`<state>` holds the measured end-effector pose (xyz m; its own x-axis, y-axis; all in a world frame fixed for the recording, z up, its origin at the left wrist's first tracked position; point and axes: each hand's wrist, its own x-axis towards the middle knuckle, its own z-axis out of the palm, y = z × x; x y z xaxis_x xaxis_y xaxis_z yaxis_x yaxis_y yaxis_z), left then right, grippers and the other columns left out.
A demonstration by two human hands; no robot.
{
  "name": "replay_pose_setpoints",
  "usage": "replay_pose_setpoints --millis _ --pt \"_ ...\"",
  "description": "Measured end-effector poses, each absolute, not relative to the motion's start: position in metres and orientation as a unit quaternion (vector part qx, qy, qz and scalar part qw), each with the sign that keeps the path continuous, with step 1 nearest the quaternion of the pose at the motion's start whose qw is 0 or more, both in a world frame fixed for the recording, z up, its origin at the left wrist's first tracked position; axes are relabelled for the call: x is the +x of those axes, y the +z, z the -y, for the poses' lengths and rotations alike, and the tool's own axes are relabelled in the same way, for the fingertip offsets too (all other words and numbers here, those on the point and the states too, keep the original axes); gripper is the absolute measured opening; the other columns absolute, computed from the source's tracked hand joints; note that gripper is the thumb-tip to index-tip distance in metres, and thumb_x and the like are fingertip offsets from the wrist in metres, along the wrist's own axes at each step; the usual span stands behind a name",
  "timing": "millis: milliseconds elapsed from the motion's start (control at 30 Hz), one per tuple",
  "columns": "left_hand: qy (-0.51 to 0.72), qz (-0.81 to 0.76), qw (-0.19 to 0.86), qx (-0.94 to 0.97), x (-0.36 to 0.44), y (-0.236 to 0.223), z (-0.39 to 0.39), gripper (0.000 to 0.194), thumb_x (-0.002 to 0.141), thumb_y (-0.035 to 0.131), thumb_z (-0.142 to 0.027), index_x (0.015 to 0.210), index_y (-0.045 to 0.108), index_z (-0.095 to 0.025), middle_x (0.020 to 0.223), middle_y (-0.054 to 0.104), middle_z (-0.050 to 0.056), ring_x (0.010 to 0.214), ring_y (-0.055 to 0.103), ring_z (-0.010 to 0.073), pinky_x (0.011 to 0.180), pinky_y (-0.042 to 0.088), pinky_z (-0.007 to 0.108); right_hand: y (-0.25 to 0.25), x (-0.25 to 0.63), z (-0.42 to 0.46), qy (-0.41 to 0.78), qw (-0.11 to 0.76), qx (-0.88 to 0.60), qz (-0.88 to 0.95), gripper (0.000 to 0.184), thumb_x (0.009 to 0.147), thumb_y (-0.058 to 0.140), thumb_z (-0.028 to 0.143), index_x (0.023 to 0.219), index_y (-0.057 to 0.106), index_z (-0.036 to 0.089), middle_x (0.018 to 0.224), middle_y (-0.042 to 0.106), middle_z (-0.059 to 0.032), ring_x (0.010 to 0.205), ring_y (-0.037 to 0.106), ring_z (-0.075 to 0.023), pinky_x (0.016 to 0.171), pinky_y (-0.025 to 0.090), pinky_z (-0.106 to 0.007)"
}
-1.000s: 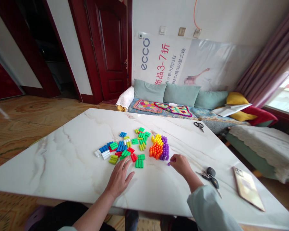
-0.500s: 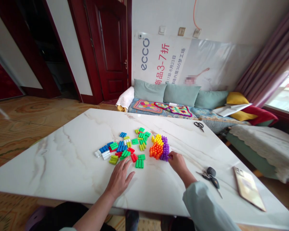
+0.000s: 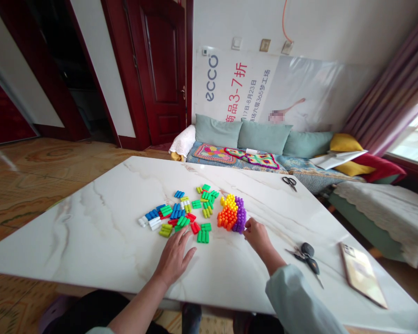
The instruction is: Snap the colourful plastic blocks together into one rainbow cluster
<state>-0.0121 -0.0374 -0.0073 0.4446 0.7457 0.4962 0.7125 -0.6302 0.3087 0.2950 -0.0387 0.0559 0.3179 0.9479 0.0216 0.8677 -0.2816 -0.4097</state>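
Left hand (image 3: 174,260) splayed, right hand (image 3: 257,235) curled

Glossy plastic pegs (image 3: 231,215), polished marble tabletop (image 3: 90,236), matt cloth sleeve (image 3: 296,297)

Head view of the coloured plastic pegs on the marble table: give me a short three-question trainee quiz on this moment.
1. Which colour of peg in the packed plastic peg cluster lies nearest the bare right hand?
2. True or false: the gold-backed phone lies on the white veined marble tabletop.
3. Which lies closer to the bare left hand: A) the upright-standing row of green plastic pegs, or B) the black-handled scissors?

Key: 1. Purple. 2. True. 3. A.
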Motion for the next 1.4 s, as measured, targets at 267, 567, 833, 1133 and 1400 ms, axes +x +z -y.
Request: replay_pose_setpoints --millis 267,567,833,1133,1400 --pt "0.3 -0.433 0.032 0.85 -0.012 -0.009 0.037 0.042 0.092 0.046 -0.039 0.129 0.048 -0.02 0.137 0.047 0.012 0.124 0.047 0.0283 0.103 0.041 0.046 0.058 0.295 0.046 0.132 0.081 -0.784 0.601 0.007 0.072 0.064 0.025 0.076 0.067 0.021 0.08 0.068 -0.0039 0.073 0.061 -0.0174 0.054 0.032 -0.024" --pt "0.272 -0.446 0.054 0.851 -0.008 0.002 0.041 0.042 0.093 0.044 -0.041 0.126 0.049 -0.016 0.135 0.047 0.015 0.122 0.046 0.0289 0.104 0.037 0.047 0.058 0.278 0.054 0.17 0.001 -0.746 0.644 0.01 0.075 0.062 0.026 0.077 0.069 0.019 0.076 0.067 -0.0046 0.069 0.059 -0.0158 0.055 0.033 -0.024" --pt "0.27 -0.45 0.057 0.849 -0.008 0.003 0.041 0.043 0.092 0.044 -0.043 0.125 0.05 -0.016 0.133 0.047 0.015 0.123 0.045 0.0295 0.103 0.036 0.046 0.043 0.228 0.083 0.117 -0.05 -0.714 0.689 0.025 0.086 0.053 0.039 0.082 0.068 0.019 0.085 0.068 -0.0091 0.076 0.062 -0.0208 0.056 0.028 -0.028" --pt "0.271 -0.452 0.051 0.848 -0.006 0.003 0.04 0.044 0.093 0.044 -0.044 0.124 0.05 -0.015 0.133 0.048 0.016 0.122 0.045 0.0294 0.103 0.035 0.045 0.012 0.218 0.099 -0.016 0.048 -0.699 0.714 0.039 0.095 0.036 0.041 0.079 0.064 0.018 0.084 0.064 -0.0055 0.063 0.054 -0.0122 0.054 0.019 -0.029" --pt "0.255 -0.449 0.054 0.855 -0.007 0.003 0.039 0.046 0.093 0.043 -0.046 0.126 0.049 -0.014 0.134 0.048 0.016 0.125 0.043 0.0291 0.105 0.032 0.045 0.008 0.22 0.102 -0.023 0.077 -0.698 0.712 0.041 0.094 0.036 0.042 0.079 0.065 0.017 0.083 0.063 -0.0058 0.062 0.051 -0.0117 0.054 0.017 -0.028"
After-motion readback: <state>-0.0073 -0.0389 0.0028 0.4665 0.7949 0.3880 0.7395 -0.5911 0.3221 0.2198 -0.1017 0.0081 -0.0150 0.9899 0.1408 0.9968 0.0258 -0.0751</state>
